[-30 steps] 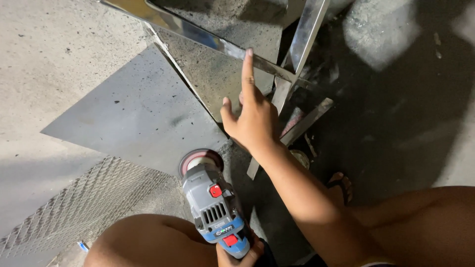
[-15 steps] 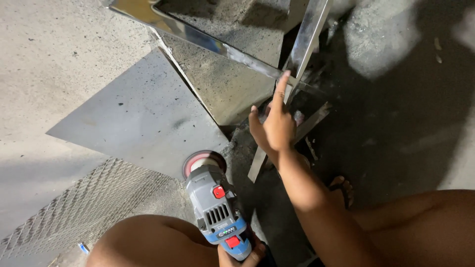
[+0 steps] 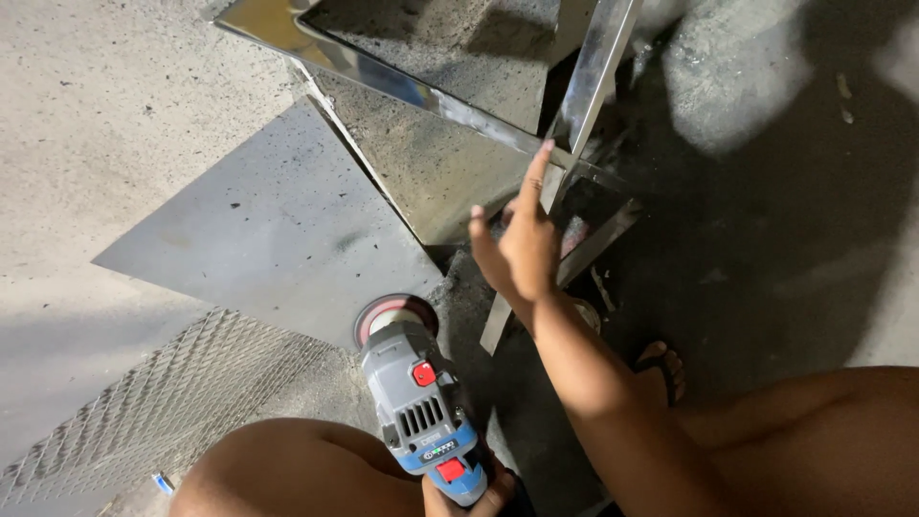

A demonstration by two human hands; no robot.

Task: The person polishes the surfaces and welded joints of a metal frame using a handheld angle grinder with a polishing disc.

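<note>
The right hand is raised over the concrete floor, fingers loosely spread with the forefinger stretched up – its tip touches or sits just at the shiny metal frame where a long bar meets an upright strip. That grip pinches nothing; the thumb stands apart from the other fingers. The frame lies tilted across the top of the view, its polished bars mirroring the floor, and a further flat strip slants out from behind the hand toward the lower left. Low in the view the left hand shows only as a few fingertips wrapped round the rear of the grinder, so its grip is pressed about the tool's blue and grey body – how tightly cannot be told. The grinder points away from the person, its red-rimmed disc lying at the near edge of a flat grey metal sheet that rests on the floor, just left of the frame. A red switch shows on top of the tool. Left of the grinder a piece of expanded metal mesh lies on the floor, touching or just beside the sheet's lower edge. A bare knee sits beside the grinder, and toes in a sandal show to the right of the forearm.
</note>
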